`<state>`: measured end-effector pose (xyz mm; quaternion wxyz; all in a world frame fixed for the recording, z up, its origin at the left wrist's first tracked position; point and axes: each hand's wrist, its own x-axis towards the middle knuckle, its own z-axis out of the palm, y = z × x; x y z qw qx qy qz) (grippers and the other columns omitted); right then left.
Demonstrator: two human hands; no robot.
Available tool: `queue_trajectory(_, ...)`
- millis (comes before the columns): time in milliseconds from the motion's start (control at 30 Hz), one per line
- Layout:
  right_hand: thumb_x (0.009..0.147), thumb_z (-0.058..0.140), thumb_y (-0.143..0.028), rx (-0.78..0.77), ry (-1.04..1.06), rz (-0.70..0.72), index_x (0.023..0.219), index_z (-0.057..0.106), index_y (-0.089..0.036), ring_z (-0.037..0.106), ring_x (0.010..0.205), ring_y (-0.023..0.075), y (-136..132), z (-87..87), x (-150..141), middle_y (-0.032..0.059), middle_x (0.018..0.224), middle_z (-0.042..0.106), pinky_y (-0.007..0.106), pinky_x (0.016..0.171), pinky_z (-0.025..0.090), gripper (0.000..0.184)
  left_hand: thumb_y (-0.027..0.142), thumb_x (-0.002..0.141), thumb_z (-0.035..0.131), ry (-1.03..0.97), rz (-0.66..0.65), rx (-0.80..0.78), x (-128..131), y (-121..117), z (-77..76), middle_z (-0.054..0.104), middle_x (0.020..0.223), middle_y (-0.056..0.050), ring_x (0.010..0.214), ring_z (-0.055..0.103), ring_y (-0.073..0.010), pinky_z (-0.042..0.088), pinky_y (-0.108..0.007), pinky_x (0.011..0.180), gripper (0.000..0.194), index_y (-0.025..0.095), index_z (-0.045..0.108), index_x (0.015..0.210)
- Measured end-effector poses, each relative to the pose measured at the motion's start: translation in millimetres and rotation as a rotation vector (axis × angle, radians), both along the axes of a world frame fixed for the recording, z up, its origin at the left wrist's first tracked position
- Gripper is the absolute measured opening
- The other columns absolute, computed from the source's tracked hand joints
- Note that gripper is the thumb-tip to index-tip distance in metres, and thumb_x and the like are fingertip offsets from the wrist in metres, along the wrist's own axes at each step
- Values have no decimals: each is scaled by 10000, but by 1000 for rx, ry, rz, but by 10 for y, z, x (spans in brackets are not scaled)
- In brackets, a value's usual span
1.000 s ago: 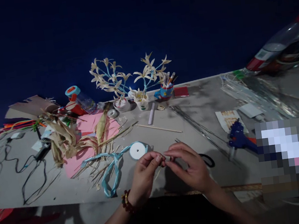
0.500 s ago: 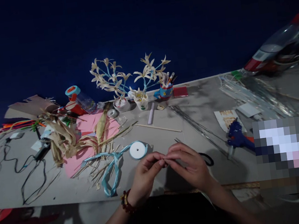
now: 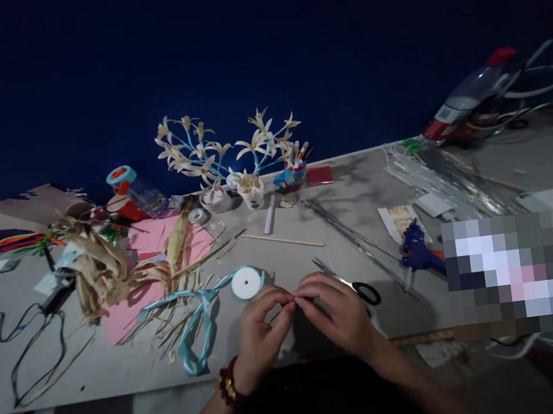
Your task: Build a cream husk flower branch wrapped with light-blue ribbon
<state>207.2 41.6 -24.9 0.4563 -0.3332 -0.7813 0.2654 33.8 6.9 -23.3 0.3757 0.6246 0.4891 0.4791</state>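
Observation:
My left hand (image 3: 260, 330) and my right hand (image 3: 335, 314) meet fingertip to fingertip above the near edge of the grey table (image 3: 313, 256). Both pinch a small thin piece between them, too small and dim to name. A beaded bracelet (image 3: 226, 382) circles my left wrist. A spool of light blue ribbon (image 3: 246, 282) lies just beyond my left hand, its loose ribbon (image 3: 194, 318) trailing left. Black-handled scissors (image 3: 351, 286) lie right beside my right hand.
Dried husk strips (image 3: 108, 271) on pink paper (image 3: 160, 248) lie at left, with black cables (image 3: 24, 332) further left. Handmade husk flowers in small cups (image 3: 231, 165) stand at the back. A blue glue gun (image 3: 418, 253), metal wires (image 3: 350, 231) and a wooden stick (image 3: 280, 240) lie right.
The view has shifted a little, so everything sits lower and further left. My fingertips have drawn closer together around the small piece; the scissors' blades show more.

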Motion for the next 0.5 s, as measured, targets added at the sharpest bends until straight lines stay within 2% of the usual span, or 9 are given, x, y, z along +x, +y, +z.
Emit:
queue_trajectory(167,921,585,-128,31,-66,-51,984,662,-213,681,873,183,-45,3,-17,48,914,704,302,792,552,131,130,909,598,153,44,93,-3,1,33,689,830,-53,814,622,-204,464,-325,788,116,207,685,899)
queue_trajectory(300,934,576,-148,8,-70,-42,979,667,-213,683,875,184,-68,-7,-16,51,905,707,299,786,551,121,139,907,605,163,45,94,-20,-5,38,689,830,-57,826,618,-213,453,-337,810,116,214,692,890)
queue_trajectory(400,957,560,-208,-3,-110,-27,979,671,-214,687,877,184,103,11,159,59,931,715,295,785,549,113,192,925,606,41,33,-15,-44,-20,7,673,802,-49,811,613,-201,454,-318,781,119,202,681,834)
queue_trajectory(500,991,493,-283,-108,-361,-167,964,680,-209,685,921,208,480,54,501,79,988,725,303,783,539,203,270,921,638,-176,58,-209,-60,-49,-57,660,788,-36,804,612,-189,463,-298,770,157,190,666,789)
